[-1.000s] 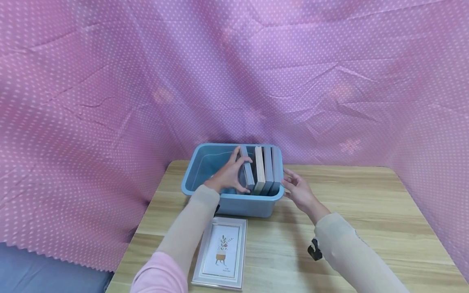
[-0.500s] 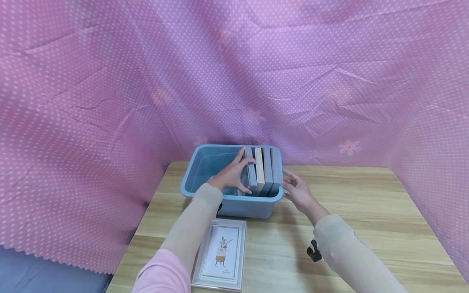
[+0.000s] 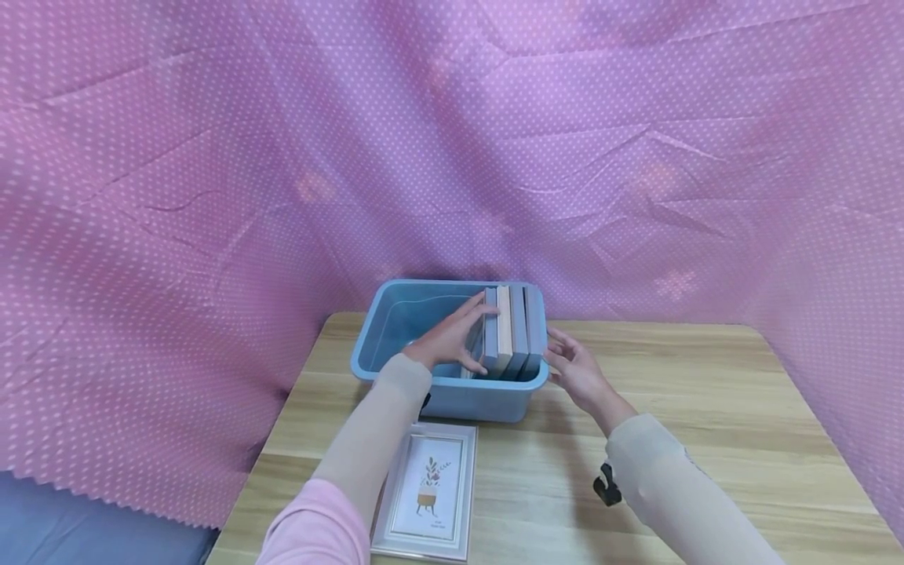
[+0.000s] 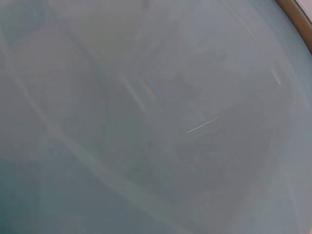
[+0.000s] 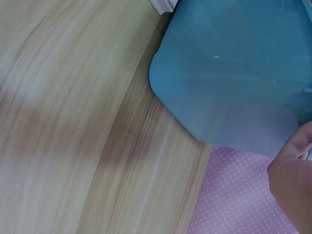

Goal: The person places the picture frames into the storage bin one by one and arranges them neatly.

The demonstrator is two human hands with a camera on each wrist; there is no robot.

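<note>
In the head view a blue plastic bin (image 3: 480,399) stands at the table's back. Several slim picture frames (image 3: 519,329) stand upright along its right end, one with a cream edge (image 3: 504,329). My left hand (image 3: 452,337) reaches inside and holds the leftmost upright picture frame (image 3: 490,326), thumb at its near end and fingers at its far side. My right hand (image 3: 579,373) touches the outside of the bin's right end with its fingers loosely extended. The right wrist view shows part of that hand (image 5: 295,170) against the bin wall (image 5: 219,73). A blurred blue-grey surface (image 4: 156,146) fills the left wrist view.
A white picture frame (image 3: 428,490) with a potted-plant print lies face up on the wooden table (image 3: 678,439), in front of the bin and beside my left forearm. Pink dotted cloth (image 3: 565,157) hangs behind and on both sides.
My left hand has moved right with the leftmost upright picture frame. That frame was tilted and apart; now it stands straighter, close against the cream-edged one. The right hand stays at the bin.
</note>
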